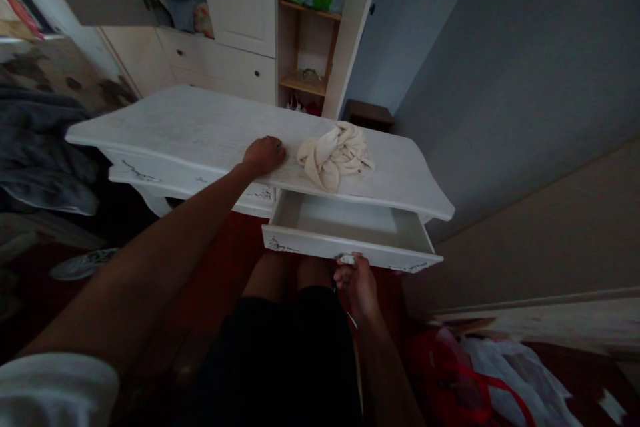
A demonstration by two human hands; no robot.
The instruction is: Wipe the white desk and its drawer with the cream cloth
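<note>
A white low dresser (190, 113) with a wavy front edge stands before me. Its right drawer (350, 250) is pulled out and its inside looks bare. The fingers of my right hand (361, 283) are closed on the white drawer knob (346, 258) at the middle of the drawer front. My left hand (266, 155) rests palm down on the dresser top near the front edge, holding nothing, though its fingertips are partly hidden. Just right of it lies a crumpled cream cloth (336, 155).
Behind the dresser stands a white wardrobe (243, 3) with open doors and shelves. Dark grey fabric (40, 147) is heaped at the left. A red bag (450, 373) and a whitish plastic bag (515, 373) lie at lower right. The wall (525, 80) rises close on the right.
</note>
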